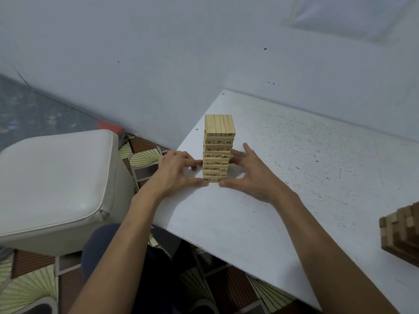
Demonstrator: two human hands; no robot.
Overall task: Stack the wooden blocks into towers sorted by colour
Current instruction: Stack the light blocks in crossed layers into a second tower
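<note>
Both hands flank the base of the pale tower (218,150) at frame centre: left hand (179,171) and right hand (251,175), fingers extended, tips pressing its sides. Numbered light blocks, neatly squared, stand on the white table (294,155).

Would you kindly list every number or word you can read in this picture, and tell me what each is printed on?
"11", "7", "52": block ends in the top layer of the light wooden tower.
"12", "24": block ends in the next numbered layer down.
"27", "43": block ends lower on the same tower.
Other numbers on the tower: too blurred to read.
Dark wooden stack: no text visible.
</note>
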